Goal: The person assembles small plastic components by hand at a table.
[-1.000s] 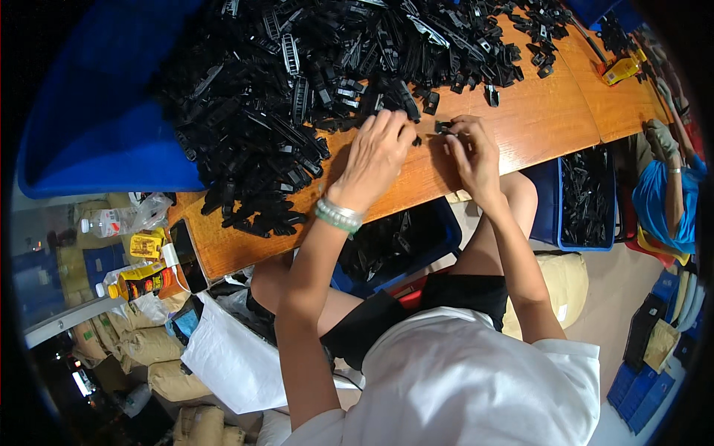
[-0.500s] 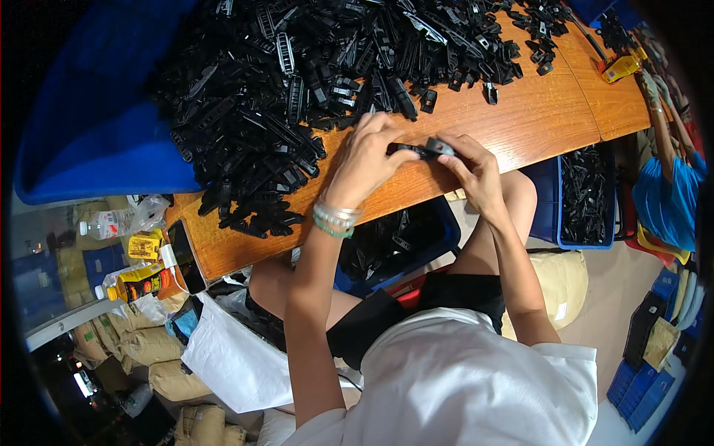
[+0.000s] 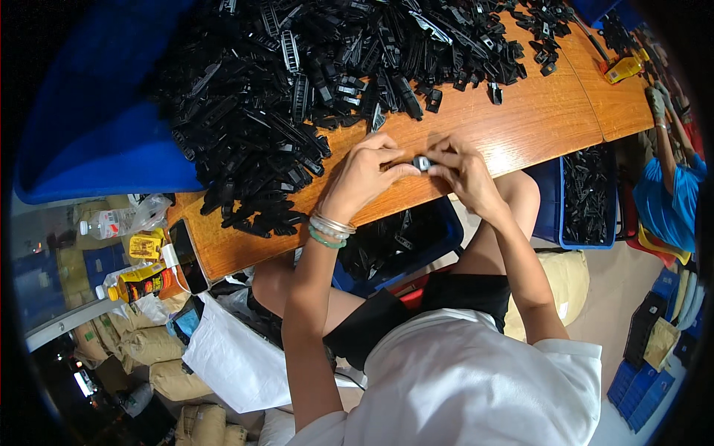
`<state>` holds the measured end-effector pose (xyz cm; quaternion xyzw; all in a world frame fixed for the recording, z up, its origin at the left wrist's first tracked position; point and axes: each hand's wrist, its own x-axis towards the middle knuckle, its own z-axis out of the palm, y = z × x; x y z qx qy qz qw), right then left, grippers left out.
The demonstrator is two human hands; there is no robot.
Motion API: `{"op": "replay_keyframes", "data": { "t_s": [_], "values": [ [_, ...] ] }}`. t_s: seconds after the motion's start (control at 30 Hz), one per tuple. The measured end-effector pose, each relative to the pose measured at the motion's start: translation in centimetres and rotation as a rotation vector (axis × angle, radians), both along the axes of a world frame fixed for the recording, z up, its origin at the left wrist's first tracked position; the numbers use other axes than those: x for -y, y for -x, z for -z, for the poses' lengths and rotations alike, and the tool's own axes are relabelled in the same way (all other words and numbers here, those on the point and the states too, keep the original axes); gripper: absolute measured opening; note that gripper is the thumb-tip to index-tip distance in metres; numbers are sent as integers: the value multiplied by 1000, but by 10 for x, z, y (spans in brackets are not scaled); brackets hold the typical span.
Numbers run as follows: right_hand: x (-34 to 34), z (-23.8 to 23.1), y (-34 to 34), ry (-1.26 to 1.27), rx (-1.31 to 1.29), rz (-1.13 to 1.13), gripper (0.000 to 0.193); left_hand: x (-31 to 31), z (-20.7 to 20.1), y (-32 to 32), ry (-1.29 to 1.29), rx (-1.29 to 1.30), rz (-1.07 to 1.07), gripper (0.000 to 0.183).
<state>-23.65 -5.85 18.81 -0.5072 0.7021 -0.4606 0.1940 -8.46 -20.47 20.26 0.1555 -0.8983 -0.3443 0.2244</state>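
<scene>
Between my two hands, over the front part of the wooden table (image 3: 520, 141), is a small black plastic clip (image 3: 422, 163) with a pale spot on it. My left hand (image 3: 366, 171) pinches its left side, thumb and forefinger together. On the other side, the fingers of my right hand (image 3: 462, 169) close on the same piece, a little blurred by motion. Just beyond my hands a big heap of black plastic parts (image 3: 297, 104) covers the far and left side of the table. One loose part (image 3: 378, 117) lies at the heap's edge near my left fingers.
Below the table edge, between my knees, sits a blue bin (image 3: 446, 239) of black parts; another blue crate (image 3: 550, 201) stands to the right. A large blue tub (image 3: 104, 141) is at the left. A phone (image 3: 189, 256) and bottles (image 3: 141, 281) lie left. A co-worker's gloved hand (image 3: 656, 104) is far right.
Both hands have come slightly nearer to me. The piece between them has turned, so its pale spot faces up and less of its length shows.
</scene>
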Motion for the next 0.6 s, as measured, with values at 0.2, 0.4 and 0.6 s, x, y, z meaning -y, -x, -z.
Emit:
{"op": "replay_keyframes", "data": {
  "t_s": [0.2,0.4,0.6],
  "values": [
    [3,-3,14,63,-46,-138,18,12,1,10,274,28,-353,34],
    [58,5,51,135,-579,125,26,-2,11,1,-13,38,-309,26],
    [50,5,60,116,-638,22,18,-14,6,-15,98,85,-387,18]
  ]
}}
